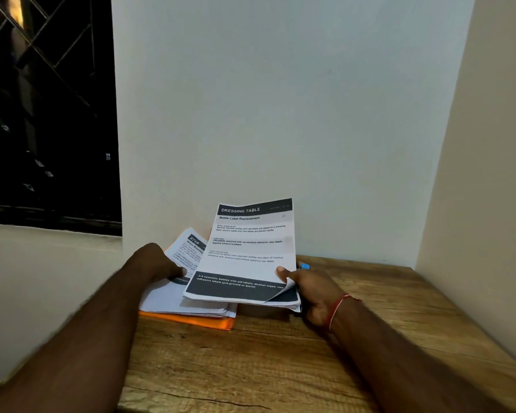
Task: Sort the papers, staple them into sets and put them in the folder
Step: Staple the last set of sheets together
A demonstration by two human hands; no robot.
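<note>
- The right hand [313,290] holds a sheaf of papers [251,248] by its near right corner; the thumb lies on the top sheet and the other fingers go underneath, so the sheaf is pinched between them; the top sheet's corner curls up just below the thumb.
- The sheaf's long axis runs away from the person; its heading end, printed "DRESSING TABLE", points at the wall [280,99] and is raised, while the near end sits low above the table [251,368]; the printed side faces up.
- The left hand [158,263] rests at the left edge of a stack of papers [185,296]; the thumb tip touches the top sheet; the other fingers are hidden and the hand is blurred, so whether they curl round the stack cannot be told.
- The stack lies flat on an orange folder [197,321], which lies on the table and shows along the near edge; the stack's long axis runs away from the person and leans a little right, heading end at the far side; the sheaf overlaps its right part.
- A small blue thing [305,266] shows just behind the right hand; too little is visible to name it.
- A red thread [338,308] circles the right wrist; a dark window [42,114] is at the left.
</note>
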